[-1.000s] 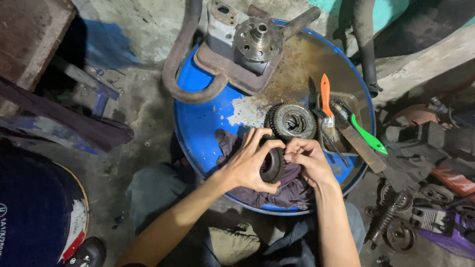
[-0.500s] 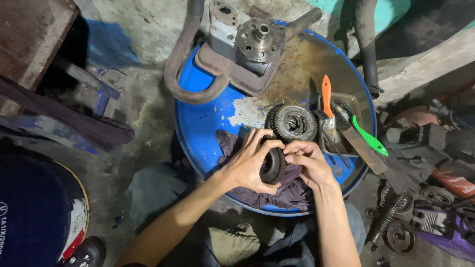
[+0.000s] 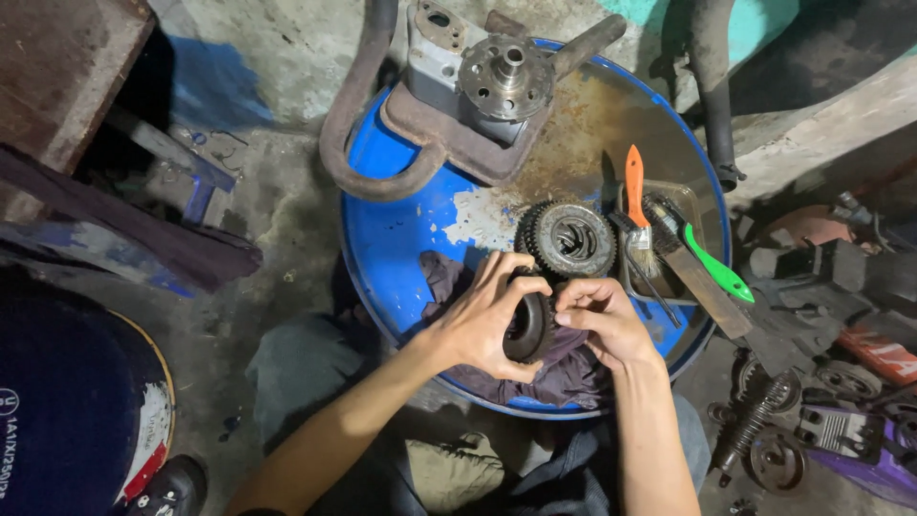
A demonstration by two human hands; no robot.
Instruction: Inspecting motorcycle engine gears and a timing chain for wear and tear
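Two hands, left hand [image 3: 482, 325], right hand [image 3: 602, 320], grip dark greasy ring-shaped gear [image 3: 527, 328].

Dull, greasy dark metal ring gear [image 3: 527, 328]; soft, matt purple-grey cloth rag [image 3: 564, 368]; round blue-painted metal drum top [image 3: 401, 239], chipped, seemingly rusted.

The left hand [image 3: 487, 320] and right hand [image 3: 602, 320] are covering most of the dark round part [image 3: 528, 328]. The purple cloth [image 3: 564, 373] is hiding under them. The picture's edge is cutting off the dark drum [image 3: 67, 420].
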